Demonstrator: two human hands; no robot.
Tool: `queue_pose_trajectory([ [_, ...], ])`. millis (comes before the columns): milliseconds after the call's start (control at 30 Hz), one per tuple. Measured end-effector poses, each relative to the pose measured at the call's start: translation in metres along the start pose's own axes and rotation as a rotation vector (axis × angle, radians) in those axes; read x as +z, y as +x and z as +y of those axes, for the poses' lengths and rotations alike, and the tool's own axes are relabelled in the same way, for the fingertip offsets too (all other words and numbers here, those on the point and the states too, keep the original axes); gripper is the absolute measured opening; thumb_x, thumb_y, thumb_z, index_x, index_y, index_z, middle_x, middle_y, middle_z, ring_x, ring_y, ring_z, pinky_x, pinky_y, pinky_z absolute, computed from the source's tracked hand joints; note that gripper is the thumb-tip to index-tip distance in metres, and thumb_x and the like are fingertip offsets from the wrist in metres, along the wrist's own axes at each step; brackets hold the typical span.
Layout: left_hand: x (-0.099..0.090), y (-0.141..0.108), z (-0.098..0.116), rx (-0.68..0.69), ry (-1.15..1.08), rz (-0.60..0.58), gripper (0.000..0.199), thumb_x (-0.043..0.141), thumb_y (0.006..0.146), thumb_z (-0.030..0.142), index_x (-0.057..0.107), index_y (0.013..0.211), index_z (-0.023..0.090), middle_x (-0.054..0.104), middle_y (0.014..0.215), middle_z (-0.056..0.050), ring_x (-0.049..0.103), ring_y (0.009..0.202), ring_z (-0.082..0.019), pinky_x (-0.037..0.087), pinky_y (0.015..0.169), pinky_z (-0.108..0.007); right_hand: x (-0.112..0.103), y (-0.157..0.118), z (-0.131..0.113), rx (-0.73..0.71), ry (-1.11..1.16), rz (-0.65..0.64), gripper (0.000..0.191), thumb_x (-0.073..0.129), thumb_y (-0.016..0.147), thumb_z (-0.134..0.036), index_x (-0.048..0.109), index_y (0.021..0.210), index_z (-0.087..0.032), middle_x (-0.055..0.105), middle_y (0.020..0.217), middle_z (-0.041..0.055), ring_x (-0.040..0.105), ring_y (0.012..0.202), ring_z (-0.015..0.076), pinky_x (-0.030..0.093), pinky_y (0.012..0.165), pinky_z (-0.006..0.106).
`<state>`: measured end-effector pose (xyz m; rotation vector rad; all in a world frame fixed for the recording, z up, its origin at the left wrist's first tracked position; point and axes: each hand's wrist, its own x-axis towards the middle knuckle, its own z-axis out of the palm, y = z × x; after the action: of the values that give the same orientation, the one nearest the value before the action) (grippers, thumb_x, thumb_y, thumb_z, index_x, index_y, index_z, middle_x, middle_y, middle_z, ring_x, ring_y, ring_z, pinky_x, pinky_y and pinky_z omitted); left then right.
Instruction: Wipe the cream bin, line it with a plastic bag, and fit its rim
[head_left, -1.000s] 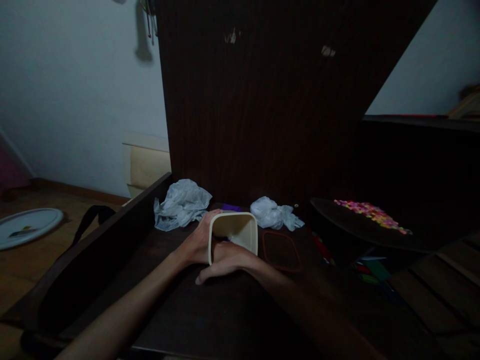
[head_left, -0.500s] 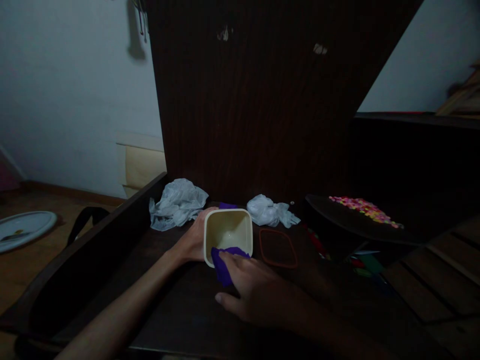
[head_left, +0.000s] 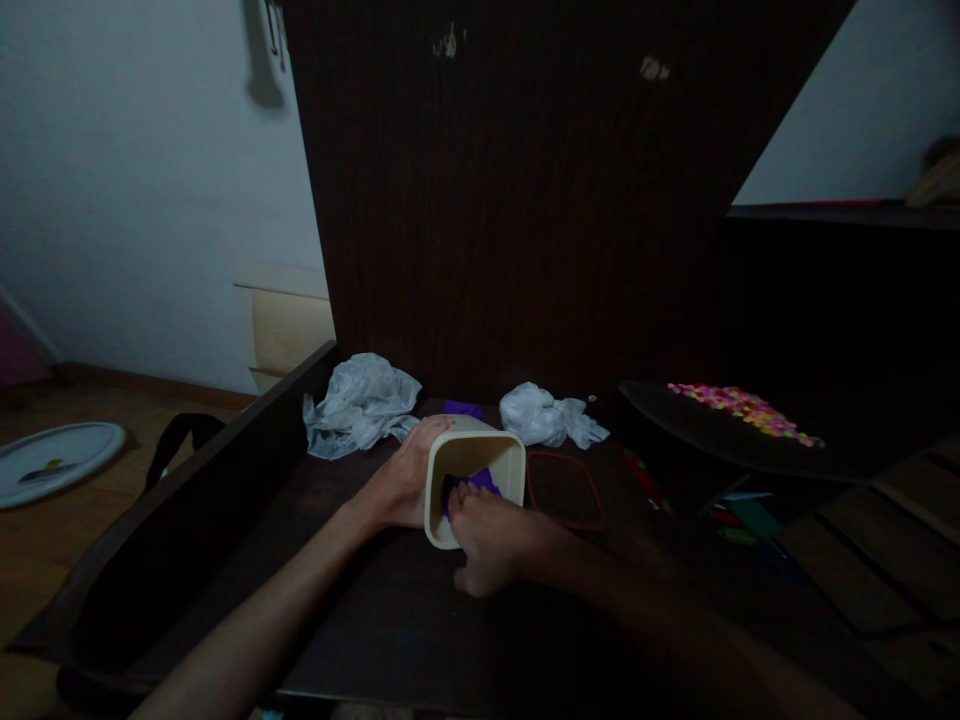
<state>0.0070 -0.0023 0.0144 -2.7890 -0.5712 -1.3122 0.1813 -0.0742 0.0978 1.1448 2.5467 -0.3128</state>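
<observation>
Through the head view I have the tub (head_left: 511,462) tipped on the table (head_left: 420,620), its mouth towards me, presumably so the fingers can get in. My left hand (head_left: 409,475) grasps the tub from its left side, which probably keeps it from sliding. My right hand (head_left: 491,535) reaches in over the near rim, fingers bunched on the purple cloth (head_left: 486,480), apparently to press it against the inner wall. The tub thus lies between my hands, the cloth inside it under my right fingers. Right of the tub lies the lid (head_left: 555,456); behind it, a bag (head_left: 362,400) to the left and another bag (head_left: 532,415) to the right.
</observation>
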Motion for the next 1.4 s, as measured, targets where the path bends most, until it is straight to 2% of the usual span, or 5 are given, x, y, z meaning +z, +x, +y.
queue_pose_trajectory([
  [400,0.0,0.004,0.006,0.016,0.012,0.029,0.115,0.081,0.074,0.047,0.009,0.159,0.022,0.049,0.144,-0.023,0.048,0.138,-0.045,0.041,0.111,-0.069,-0.015,0.047,0.023,0.038,0.163,-0.282,0.047,0.087,0.043,-0.054,0.074,0.067,-0.015,0.075,0.084,0.0115,0.073,0.093,0.0357,0.059,0.08,0.041],
  [767,0.002,0.004,0.003,-0.024,0.016,-0.015,0.112,0.082,0.071,0.05,0.016,0.156,0.02,0.048,0.145,-0.024,0.047,0.137,-0.047,0.039,0.111,-0.07,-0.016,0.028,0.018,-0.106,0.321,-0.201,0.059,0.079,0.074,-0.045,0.071,0.119,-0.007,0.073,0.12,0.0153,0.07,0.109,0.0303,0.054,0.093,0.034],
  [933,0.0,0.002,-0.001,-0.005,0.053,-0.014,0.11,0.082,0.071,0.047,0.016,0.156,0.02,0.048,0.143,-0.024,0.048,0.137,-0.047,0.04,0.111,-0.067,-0.009,-0.01,0.019,-0.241,0.343,-0.057,0.105,0.085,0.07,-0.038,0.037,0.152,0.005,0.037,0.157,0.0315,0.039,0.146,0.0392,0.036,0.118,0.044],
  [1067,-0.002,0.0,-0.003,-0.032,0.01,-0.016,0.114,0.084,0.067,0.049,0.018,0.155,0.02,0.047,0.145,-0.024,0.047,0.137,-0.047,0.038,0.113,-0.067,-0.002,-0.044,0.021,-0.268,0.339,-0.056,0.11,0.079,0.077,-0.039,0.019,0.159,0.004,0.015,0.165,0.0303,0.019,0.155,0.0363,0.026,0.125,0.044],
  [1400,-0.005,-0.001,0.001,-0.044,-0.007,-0.036,0.123,0.085,0.069,0.045,0.007,0.161,0.02,0.039,0.154,-0.026,0.04,0.144,-0.047,0.038,0.116,-0.068,0.033,-0.002,0.006,0.066,-0.11,0.209,0.052,0.058,0.082,-0.004,0.058,0.131,0.013,0.063,0.128,0.0359,0.064,0.122,0.0394,0.047,0.11,0.05],
])
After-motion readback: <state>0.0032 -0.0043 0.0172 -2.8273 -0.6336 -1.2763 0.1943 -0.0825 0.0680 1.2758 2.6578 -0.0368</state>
